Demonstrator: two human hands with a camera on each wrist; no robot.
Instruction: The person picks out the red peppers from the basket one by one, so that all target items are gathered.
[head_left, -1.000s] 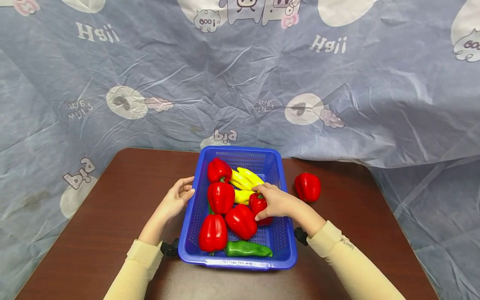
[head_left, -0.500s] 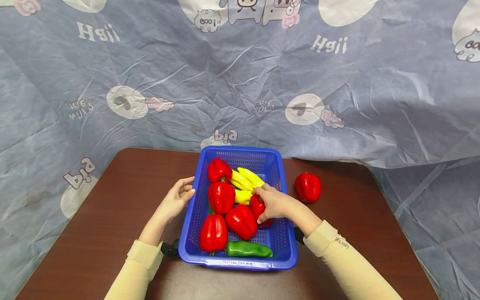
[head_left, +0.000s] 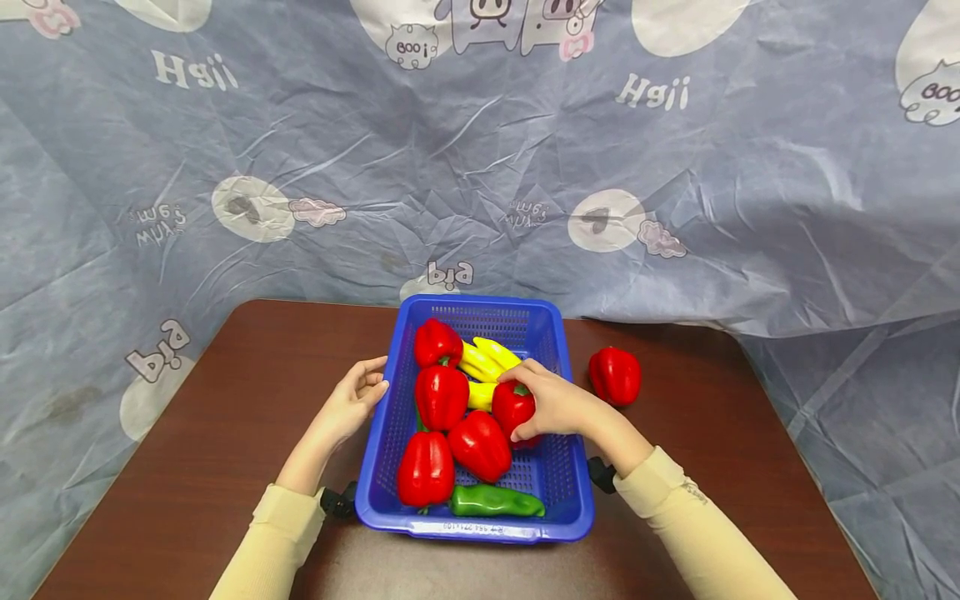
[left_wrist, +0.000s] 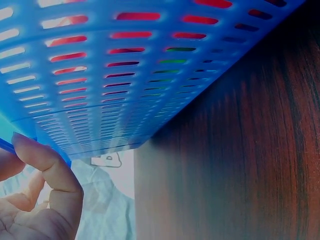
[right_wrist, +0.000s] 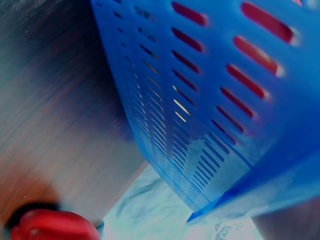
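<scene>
In the head view a blue plastic basket holds several red bell peppers, yellow peppers and a long green pepper. My left hand is at its left side, thumb and fingers pinching the rim; the left wrist view shows that hand at the blue edge. Over the basket's right half, my right hand grips a red bell pepper from its right side, with fingertips partly hidden behind it. The right wrist view catches mostly the basket's slotted wall.
Another red bell pepper lies on the brown table, right of the basket. A patterned grey-blue cloth hangs behind the table's far edge. Inside the basket, red peppers fill the left side.
The gripped bell pepper has shifted slightly left and up with my right hand, and more of it shows. My left hand stays at the basket rim.
</scene>
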